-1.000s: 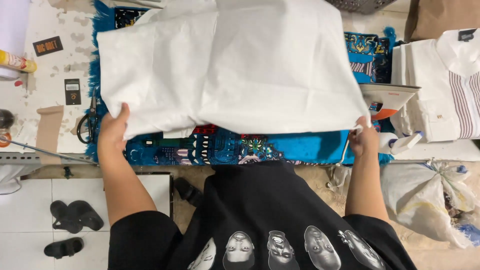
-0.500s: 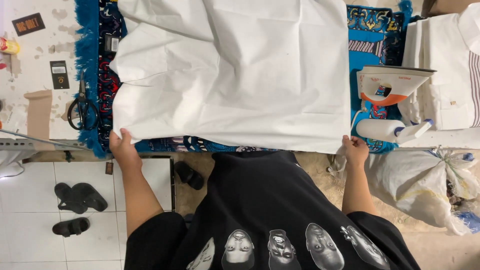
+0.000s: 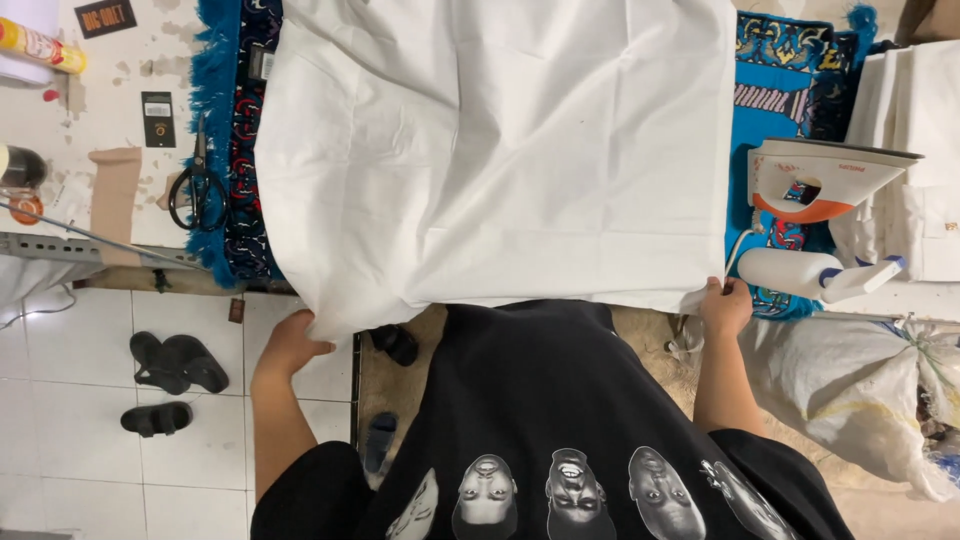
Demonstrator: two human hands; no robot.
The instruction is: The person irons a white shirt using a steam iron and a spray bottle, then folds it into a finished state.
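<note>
The big white cloth [image 3: 500, 150] ran off the top edge, so its far end could not be seen. It covered most of the blue patterned mat [image 3: 225, 150] on the counter [image 3: 120, 130]. The left hand [image 3: 290, 345] had its fingertips tucked under the cloth's corner (they were hidden). The folded white clothes [image 3: 915, 150] were cut off at the right edge.

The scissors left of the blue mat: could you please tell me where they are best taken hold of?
Grip the scissors by the black loop handles, coming from the table's near edge: the loops point toward the person, the closed blades away, and they lie flat with bare tabletop around them.
</note>
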